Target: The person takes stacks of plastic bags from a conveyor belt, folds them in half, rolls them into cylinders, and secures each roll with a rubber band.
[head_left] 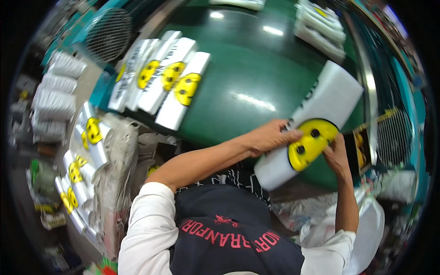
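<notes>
A long, flat bundle of white plastic bags (332,94), printed with a yellow smiley face and dark lettering, is held tilted over the near right part of the green table (238,78). My left hand (271,137) grips its left edge, thumb on top by the smiley. My right hand (338,155) is closed on the opposite edge, some of its fingers hidden by the bundle. To the left, several similar smiley bundles (176,91) lie side by side on the table.
White bundles are stacked (319,32) at the table's far right. More smiley bundles (75,174) rest on a wrapped pile (117,169) at my left. White packs (55,98) stand farther left. Fans with wire guards (109,35) flank the table. Clear plastic sheeting (339,220) lies by my right arm.
</notes>
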Available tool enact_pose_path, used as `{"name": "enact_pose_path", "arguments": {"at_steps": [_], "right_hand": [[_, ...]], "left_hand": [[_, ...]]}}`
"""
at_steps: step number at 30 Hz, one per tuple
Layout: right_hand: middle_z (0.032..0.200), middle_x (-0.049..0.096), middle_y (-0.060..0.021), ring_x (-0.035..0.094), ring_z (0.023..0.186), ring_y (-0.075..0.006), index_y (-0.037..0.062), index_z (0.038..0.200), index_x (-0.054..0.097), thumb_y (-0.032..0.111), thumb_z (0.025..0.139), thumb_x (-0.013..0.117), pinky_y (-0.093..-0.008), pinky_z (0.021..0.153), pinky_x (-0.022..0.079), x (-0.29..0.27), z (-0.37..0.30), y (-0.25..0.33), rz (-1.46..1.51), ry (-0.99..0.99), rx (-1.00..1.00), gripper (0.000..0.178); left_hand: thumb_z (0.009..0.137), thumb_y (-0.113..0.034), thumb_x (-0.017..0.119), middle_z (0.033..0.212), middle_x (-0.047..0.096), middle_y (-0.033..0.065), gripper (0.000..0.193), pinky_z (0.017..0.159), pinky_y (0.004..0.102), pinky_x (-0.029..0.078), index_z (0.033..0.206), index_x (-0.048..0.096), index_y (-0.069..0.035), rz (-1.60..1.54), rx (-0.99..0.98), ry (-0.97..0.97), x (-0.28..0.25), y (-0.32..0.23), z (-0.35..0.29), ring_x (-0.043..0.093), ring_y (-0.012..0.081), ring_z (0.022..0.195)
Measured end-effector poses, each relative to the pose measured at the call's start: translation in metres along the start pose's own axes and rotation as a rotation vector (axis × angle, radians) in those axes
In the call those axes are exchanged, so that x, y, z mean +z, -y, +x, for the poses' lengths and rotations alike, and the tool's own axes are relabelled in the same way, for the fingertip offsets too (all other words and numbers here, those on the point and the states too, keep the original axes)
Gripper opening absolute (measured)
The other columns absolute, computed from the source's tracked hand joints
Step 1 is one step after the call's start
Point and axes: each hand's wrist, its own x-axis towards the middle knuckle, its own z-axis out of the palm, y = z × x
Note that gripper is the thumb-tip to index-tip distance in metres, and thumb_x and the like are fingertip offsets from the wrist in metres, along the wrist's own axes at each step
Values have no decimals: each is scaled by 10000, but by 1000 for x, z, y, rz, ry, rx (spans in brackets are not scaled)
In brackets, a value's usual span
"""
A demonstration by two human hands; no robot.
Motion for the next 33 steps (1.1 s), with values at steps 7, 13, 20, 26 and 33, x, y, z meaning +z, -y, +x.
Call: {"name": "enact_pose_path", "arguments": {"at_steps": [7, 13, 20, 26, 33], "right_hand": [[826, 592, -59, 536, 696, -159, 2, 1389, 363, 417, 949, 481, -304, 617, 465, 2, 27, 25, 1295, 313, -103, 616], [884, 680, -73, 633, 746, -162, 28, 1240, 573, 209, 828, 683, -326, 729, 511, 18, 88, 26, 280, 610, -245, 463], [1326, 517, -171, 479, 1226, -356, 52, 1298, 496, 256, 730, 767, -429, 1034, 369, -23, 273, -93, -703, -348, -343, 662], [1328, 494, -142, 468, 1223, -356, 93, 1368, 406, 161, 794, 664, -576, 994, 329, -110, 414, -186, -1307, -483, 70, 633], [952, 645, -226, 664, 827, -381, 9, 943, 597, 40, 867, 447, -461, 712, 545, -117, 478, -188, -1378, -347, 99, 171]], "left_hand": [[785, -399, 734, 853, 520, 102, 463, 651, 347, 419, 888, 569, 21, 1018, 227, 188, -71, -63, -55, 512, 196, 781], [778, -205, 685, 930, 676, 35, 395, 761, 271, 478, 1097, 631, 22, 762, -167, -508, -137, -93, -108, 585, 120, 819], [948, -321, 555, 1022, 577, 57, 375, 851, 274, 435, 1147, 549, -2, 798, -101, -1179, -298, -160, -196, 541, 157, 933], [985, -395, 455, 1431, 385, 209, 602, 1107, 338, 239, 1373, 386, 59, 1166, -311, -1422, -347, -139, -196, 348, 301, 1337], [995, -309, 449, 1410, 416, 199, 511, 1099, 345, 254, 1364, 410, 42, 1222, -306, -1412, -345, -135, -204, 381, 312, 1306]]}}
